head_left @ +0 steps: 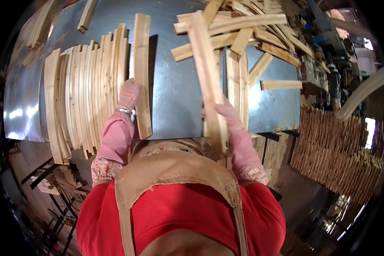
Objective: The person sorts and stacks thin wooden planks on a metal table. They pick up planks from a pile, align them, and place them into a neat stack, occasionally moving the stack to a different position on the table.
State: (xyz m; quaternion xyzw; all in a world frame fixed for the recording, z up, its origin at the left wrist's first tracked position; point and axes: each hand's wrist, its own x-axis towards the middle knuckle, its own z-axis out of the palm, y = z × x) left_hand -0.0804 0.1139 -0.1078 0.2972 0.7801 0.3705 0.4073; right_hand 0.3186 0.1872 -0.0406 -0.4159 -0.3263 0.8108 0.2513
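My right hand (pixel 229 116) grips a long pale wooden strip (pixel 202 59) near its lower end, the thumb across its face. That strip is raised and leans up to the left, its far end over a loose pile of strips (pixel 230 40). At my left hand (pixel 130 94), another wooden strip (pixel 142 72) stands nearly upright in the picture, casting a shadow to its right. The left fingers are closed against its left edge and partly hidden. Just left of that hand, a row of several wooden strips (pixel 79 94) lies side by side.
A grey metal tabletop (pixel 175 98) lies under the wood. More strips (pixel 238 85) lie right of my right hand, and one strip (pixel 281 85) lies crosswise. Stacked wood (pixel 337 149) stands at the right, below machinery and a pale hose (pixel 362 94).
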